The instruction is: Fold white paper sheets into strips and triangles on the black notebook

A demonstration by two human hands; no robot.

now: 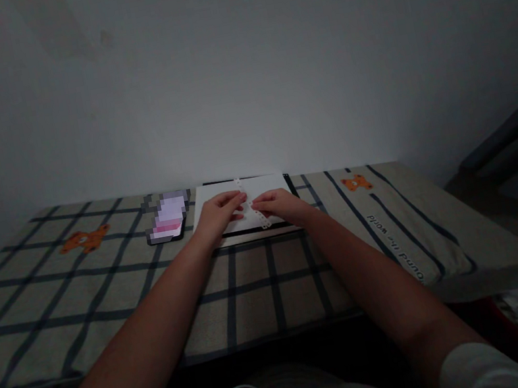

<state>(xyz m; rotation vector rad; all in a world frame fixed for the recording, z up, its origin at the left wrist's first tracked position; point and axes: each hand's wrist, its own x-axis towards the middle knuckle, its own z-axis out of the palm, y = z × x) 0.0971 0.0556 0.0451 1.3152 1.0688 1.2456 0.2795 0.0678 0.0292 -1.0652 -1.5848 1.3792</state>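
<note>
Between both hands [222,212] [277,204], perforated strip [251,205] runs away-leftward.

I see both bare forearms stretched forward and angled inward, so the hands nearly meet at the centre. My left hand [219,213] lies palm down, fingers curled and pinching lightly. My right hand [277,204] mirrors it, its grip closed, fingertips facing the left's.

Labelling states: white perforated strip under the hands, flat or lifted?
Flat. The white perforated plastic strip lies along the white sheet, left hand and right hand pressing it.
</note>
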